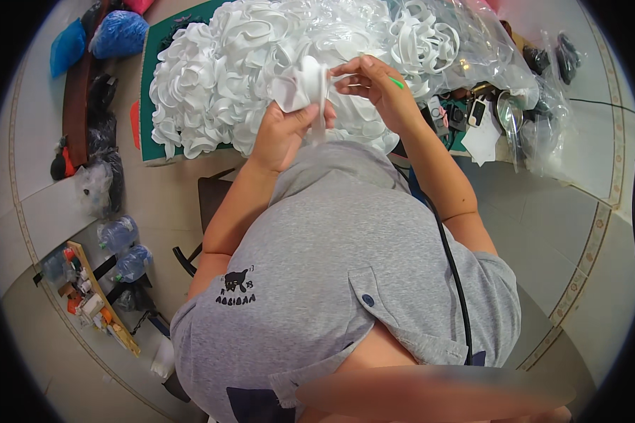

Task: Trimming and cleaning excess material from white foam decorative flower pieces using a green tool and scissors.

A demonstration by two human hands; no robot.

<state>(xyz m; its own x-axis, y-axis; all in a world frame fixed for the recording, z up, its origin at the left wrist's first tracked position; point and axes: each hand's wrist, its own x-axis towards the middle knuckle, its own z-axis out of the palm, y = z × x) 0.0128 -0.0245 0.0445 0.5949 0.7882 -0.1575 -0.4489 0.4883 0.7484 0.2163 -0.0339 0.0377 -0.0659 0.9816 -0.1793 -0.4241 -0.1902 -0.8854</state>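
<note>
A soft white band [309, 83], folded and curling over itself, is held up in front of my chest. My left hand [282, 130] is closed around its lower part, thumb against the near side. My right hand [377, 83] has its fingers bent and drawn together at the band's right edge, where they seem to pinch it; the exact contact is too small to make out. A small bright green piece [396, 83] lies against the back of that hand. Just beyond both hands, a large heap of similar white curled bands [215, 84] covers much of the table.
The green tabletop [148, 106] shows at the heap's left edge. Clear plastic [483, 53] spreads over the right side, near small dark tools and a white paper [481, 141]. A black cable [453, 268] runs down my shirt. Water jugs [130, 262] stand on the left.
</note>
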